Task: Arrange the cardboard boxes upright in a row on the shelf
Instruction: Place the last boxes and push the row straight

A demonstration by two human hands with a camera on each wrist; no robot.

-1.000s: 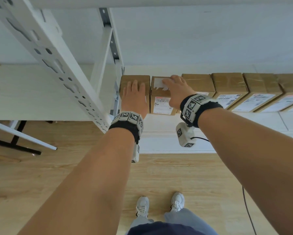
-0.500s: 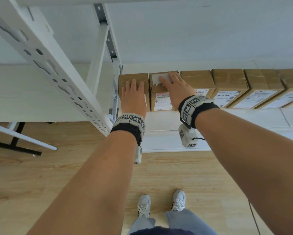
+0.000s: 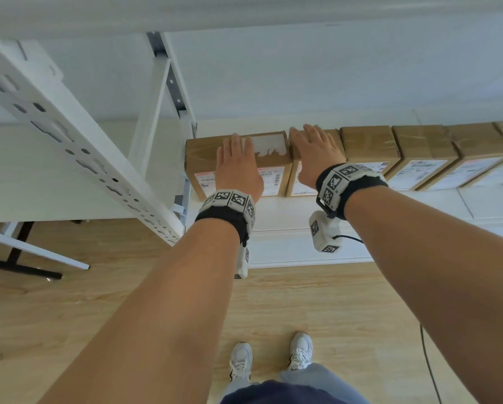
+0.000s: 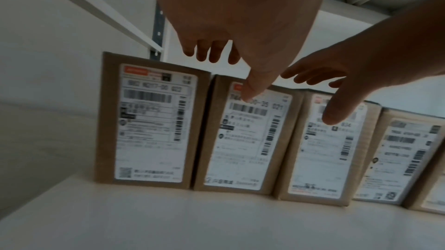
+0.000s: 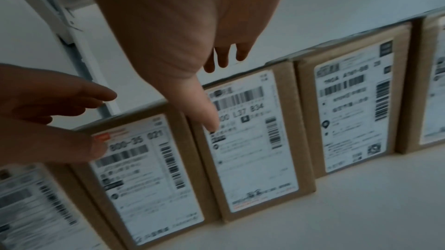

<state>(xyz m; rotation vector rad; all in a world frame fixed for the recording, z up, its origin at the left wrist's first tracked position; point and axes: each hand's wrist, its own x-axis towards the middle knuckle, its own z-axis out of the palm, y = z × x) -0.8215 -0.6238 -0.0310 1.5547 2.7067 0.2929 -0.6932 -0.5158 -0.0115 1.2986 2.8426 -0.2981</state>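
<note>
while my shoes stand on the wooden floor below, my arms reach up to the shelf. my left hand hovers with straight, spread fingers over the second box from the left, not gripping it. my right hand is likewise flat and relaxed above the third box. the cardboard boxes stand upright side by side along the shelf's back, labels facing me, the row starting by the white upright.

brown boxes, white barcoded labels; white shelf; checkered wristbands.
</note>
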